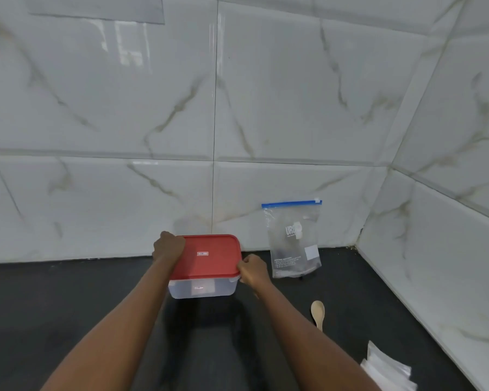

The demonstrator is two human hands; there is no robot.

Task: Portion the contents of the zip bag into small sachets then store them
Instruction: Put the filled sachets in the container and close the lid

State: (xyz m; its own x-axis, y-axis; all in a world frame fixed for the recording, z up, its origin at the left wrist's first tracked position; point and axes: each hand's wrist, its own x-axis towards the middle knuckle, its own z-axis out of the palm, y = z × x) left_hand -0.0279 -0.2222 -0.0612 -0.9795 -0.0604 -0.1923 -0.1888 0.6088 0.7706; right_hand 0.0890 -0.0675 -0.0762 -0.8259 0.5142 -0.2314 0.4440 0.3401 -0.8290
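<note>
A dark, matte countertop (68, 306) fills the lower half of the view and meets a back wall (124, 108) of large glossy white tiles with grey-gold marble veining. A second tiled wall (449, 193) closes the corner on the right. Two bare arms reach forward to a clear plastic container (202, 287) with a red lid (209, 256), near the back wall. The left hand (168, 246) curls over the lid's far-left corner, and the right hand (253, 270) grips its right edge. To the right a clear zip bag (294, 241) with a blue seal stands upright, leaning on the back wall — its contents are too dim to make out. Nearer the viewer lies a pale wooden spoon (318, 313), and at the bottom right a stack of small clear sachets (387, 368).
</note>
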